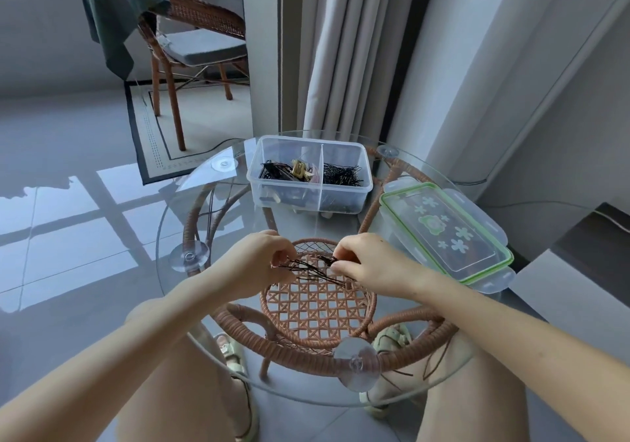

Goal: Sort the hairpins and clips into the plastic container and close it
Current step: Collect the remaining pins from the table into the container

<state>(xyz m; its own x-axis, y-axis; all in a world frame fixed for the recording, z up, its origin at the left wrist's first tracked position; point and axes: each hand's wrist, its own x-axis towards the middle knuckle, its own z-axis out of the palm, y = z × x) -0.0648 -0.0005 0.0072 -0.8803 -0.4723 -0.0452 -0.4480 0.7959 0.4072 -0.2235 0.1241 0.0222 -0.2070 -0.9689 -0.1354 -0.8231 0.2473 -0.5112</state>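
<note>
- One round glass table (300, 223) is seen on a rattan frame (296, 356); one woven shelf (317, 308) is visible beneath the glass.
- One wicker chair (201, 22) is set well behind the table; one green cloth (116, 9) is draped over it.
- One clear plastic container (286, 199) is placed at the far side of the table, uncovered and divided into two compartments; black clips and a gold-coloured clip are held in the left one, and black hairpins in the right.
- One lid (446, 233), edged in green and printed with pale flower shapes, is laid flat just right of the container.
- Two hands are held over the table's middle; a bundle of black hairpins (306, 268) is pinched at one end by the curled fingers of the left hand (259, 264) and at the other by those of the right hand (371, 264); the pins cannot be counted.
- Four suction cups (356, 363) are counted under the glass.
</note>
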